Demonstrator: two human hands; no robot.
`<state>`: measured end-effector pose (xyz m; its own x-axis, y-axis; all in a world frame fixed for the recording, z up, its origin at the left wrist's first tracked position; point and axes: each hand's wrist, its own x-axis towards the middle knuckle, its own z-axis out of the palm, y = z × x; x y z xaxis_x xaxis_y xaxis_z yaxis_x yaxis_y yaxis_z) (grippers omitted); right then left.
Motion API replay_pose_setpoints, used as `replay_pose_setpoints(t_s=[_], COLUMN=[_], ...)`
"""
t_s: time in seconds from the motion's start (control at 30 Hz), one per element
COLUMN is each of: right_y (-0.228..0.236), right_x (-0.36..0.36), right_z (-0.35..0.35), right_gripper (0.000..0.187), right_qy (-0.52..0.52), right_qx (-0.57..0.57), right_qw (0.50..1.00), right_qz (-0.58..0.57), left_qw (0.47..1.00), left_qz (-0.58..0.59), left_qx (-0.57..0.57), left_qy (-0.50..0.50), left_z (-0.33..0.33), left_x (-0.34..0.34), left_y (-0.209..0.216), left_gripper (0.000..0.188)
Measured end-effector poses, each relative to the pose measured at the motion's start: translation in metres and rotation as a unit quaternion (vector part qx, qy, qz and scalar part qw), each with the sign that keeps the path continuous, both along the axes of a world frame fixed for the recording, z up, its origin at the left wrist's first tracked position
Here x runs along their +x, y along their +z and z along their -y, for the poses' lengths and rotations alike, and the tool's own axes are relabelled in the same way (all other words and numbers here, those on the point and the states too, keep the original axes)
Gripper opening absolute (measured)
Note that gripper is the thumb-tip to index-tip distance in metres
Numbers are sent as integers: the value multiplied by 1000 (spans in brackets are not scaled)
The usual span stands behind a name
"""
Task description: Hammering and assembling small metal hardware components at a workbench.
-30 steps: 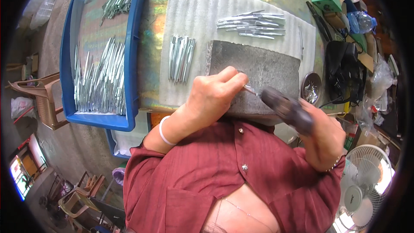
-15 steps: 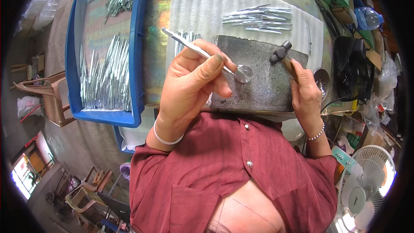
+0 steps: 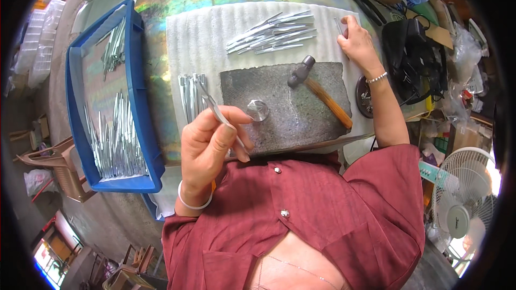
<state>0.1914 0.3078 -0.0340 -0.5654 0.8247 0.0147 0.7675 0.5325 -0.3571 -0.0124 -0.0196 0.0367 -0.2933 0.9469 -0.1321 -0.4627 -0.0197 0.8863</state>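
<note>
My left hand (image 3: 207,142) pinches a slim silver metal rod (image 3: 210,102) between thumb and fingers, tilted above the near left corner of a dark stone slab (image 3: 269,83). On that slab lie a small round clear disc (image 3: 258,110) and a hammer (image 3: 325,101) with a black head and wooden handle. Beyond the slab, at the right edge of the white foam sheet (image 3: 188,32), my right hand (image 3: 359,45) has its thumb and forefinger closed at a thin metal rod (image 3: 338,26). Several silver rods (image 3: 274,32) lie in a pile on the foam.
More rods (image 3: 192,94) lie left of the slab. A blue tray (image 3: 141,80) holding bundles of rods stands at the left. A dark round dish (image 3: 364,96) with small metal bits sits below my right forearm. At the right are a black bag (image 3: 411,59) and a fan (image 3: 462,198).
My right hand has let go of the hammer, which now rests on the slab, and has reached away to the thin rod. My left hand has lowered and turned its rod.
</note>
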Motion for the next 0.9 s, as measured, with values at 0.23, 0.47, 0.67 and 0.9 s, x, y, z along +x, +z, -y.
replay_pose_setpoints(t_s=[0.23, 0.47, 0.67, 0.9], right_y=[34, 114, 107, 102], right_x=[9, 1, -33, -50], right_z=[3, 138, 178, 184], right_gripper=[28, 16, 13, 12], right_qy=[25, 138, 202, 254], right_qx=[-1, -386, -406, -211], right_qw=[1000, 865, 841, 890], right_qz=[-16, -289, -296, -316], left_qw=[966, 976, 980, 972], left_qz=[-257, -206, -196, -219], left_qx=[-33, -51, 32, 67], left_qy=[-11, -48, 4, 53], left_z=[-8, -20, -24, -19], left_x=[6, 11, 26, 25], left_y=[1, 3, -13, -9], left_gripper=[25, 21, 19, 17])
